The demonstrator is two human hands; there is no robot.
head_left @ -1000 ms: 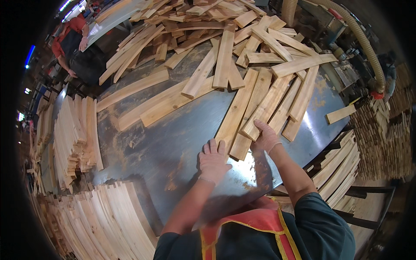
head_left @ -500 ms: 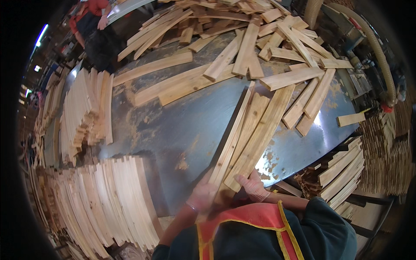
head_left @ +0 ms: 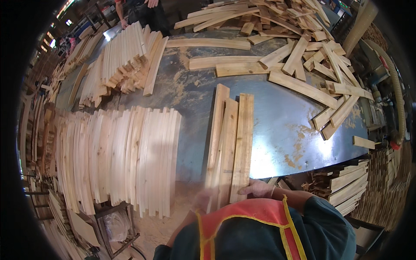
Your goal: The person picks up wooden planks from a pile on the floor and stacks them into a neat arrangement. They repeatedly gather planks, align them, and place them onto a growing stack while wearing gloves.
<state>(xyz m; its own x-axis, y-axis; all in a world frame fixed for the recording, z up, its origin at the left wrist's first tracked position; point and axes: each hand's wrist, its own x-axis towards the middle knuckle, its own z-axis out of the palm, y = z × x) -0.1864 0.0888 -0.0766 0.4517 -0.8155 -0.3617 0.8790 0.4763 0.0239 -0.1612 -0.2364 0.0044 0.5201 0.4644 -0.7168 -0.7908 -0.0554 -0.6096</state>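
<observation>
Several long wooden boards stand close together in front of me: a left board [head_left: 216, 125], a middle board [head_left: 229, 138] and a right board [head_left: 244, 134]. Their near ends are at my body, their far ends over the metal table [head_left: 277, 117]. My left hand [head_left: 203, 200], blurred and thinly gloved, closes round the near end of the left board. On the other side, my right hand [head_left: 258, 189] grips the right board near its lower end, thumb against its face. Some of the fingers are hidden behind the wood.
A neat row of upright boards [head_left: 121, 160] stands at my left. Beyond it is another stack [head_left: 125, 56], with a person's hand [head_left: 124, 24] close by. Loose boards lie in a heap [head_left: 303, 47] at the far right. A ribbed hose [head_left: 396, 95] hangs at the right edge.
My view has turned left. The held boards have swung from leaning right to nearly straight ahead, still in both hands. The other person's hands are now by the far stack.
</observation>
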